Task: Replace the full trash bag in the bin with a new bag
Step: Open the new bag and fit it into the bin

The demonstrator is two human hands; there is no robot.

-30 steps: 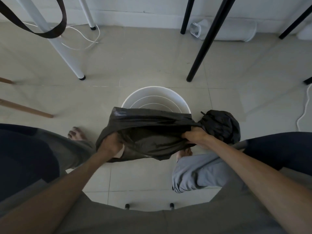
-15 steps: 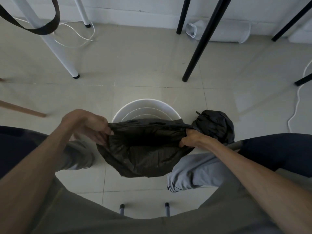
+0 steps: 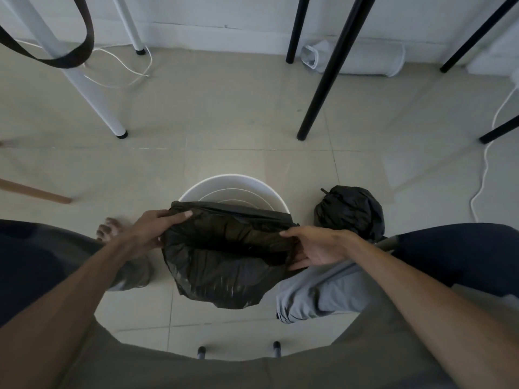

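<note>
1. Between the knees, the left hand [image 3: 153, 228] and right hand [image 3: 314, 248] are gripping and stretching open the new bag [image 3: 224, 262].
2. It is hiding the bin's [image 3: 233, 186] near rim.
3. The tied full bag [image 3: 349, 211] is sitting right of the bin, its base hidden.

A room in a home or small office is suggested. The floor [image 3: 224, 113] is laid with large pale tiles, and a white wall with a skirting board [image 3: 224, 37] is seen behind. Slanted white furniture legs [image 3: 92, 94] and black furniture legs [image 3: 328, 77] are planted on the tiles, loose white cables [image 3: 123, 66] are trailed along the floor, and a small white bin [image 3: 233, 186] is stood there. A bare foot [image 3: 108, 230] is seen, which points to indoor, domestic use.
</note>
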